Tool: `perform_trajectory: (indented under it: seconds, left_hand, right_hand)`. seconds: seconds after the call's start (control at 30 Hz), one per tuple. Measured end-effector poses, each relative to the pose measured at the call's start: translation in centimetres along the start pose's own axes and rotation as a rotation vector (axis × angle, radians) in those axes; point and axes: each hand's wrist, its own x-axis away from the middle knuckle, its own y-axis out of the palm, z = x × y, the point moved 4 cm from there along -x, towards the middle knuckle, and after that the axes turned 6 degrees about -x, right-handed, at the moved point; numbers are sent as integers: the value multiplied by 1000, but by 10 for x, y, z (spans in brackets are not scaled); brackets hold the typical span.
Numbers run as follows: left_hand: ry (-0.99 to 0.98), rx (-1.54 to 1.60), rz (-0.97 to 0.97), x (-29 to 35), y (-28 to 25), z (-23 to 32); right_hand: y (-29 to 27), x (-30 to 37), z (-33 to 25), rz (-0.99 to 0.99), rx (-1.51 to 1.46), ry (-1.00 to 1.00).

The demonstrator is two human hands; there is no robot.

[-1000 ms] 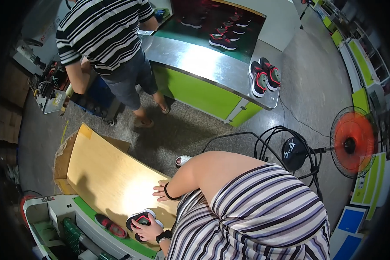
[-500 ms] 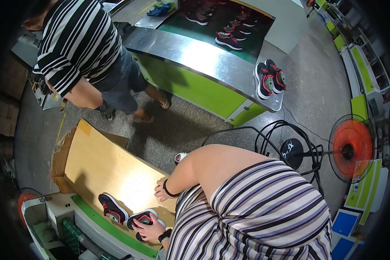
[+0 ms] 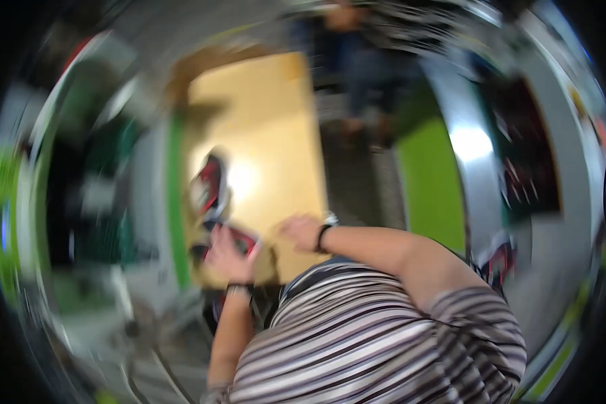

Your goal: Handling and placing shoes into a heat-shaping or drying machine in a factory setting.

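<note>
Two hands over the pale wooden tabletop, frame heavily blurred. Left hand lies on a black-and-red sports shoe at the tabletop's near edge; grip cannot be told. Right hand rests at the same edge, fingers loosely spread, holding nothing. Second black-and-red shoe just beyond the first.
</note>
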Motion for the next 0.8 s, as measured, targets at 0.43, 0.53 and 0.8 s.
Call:
perform_trajectory:
  seconds: [0.43, 0.53, 0.8]
  left_hand:
    - [-192, 89, 46, 26, 16, -27]
    - [-201, 60, 57, 25, 14, -27]
    - [-440, 717, 387, 39, 17, -64]
  right_hand:
    - [-83, -193, -58, 575, -629, 86]
    - [-72, -236, -74, 529, -540, 264]
    - [-84, -205, -20, -33, -789, -119]
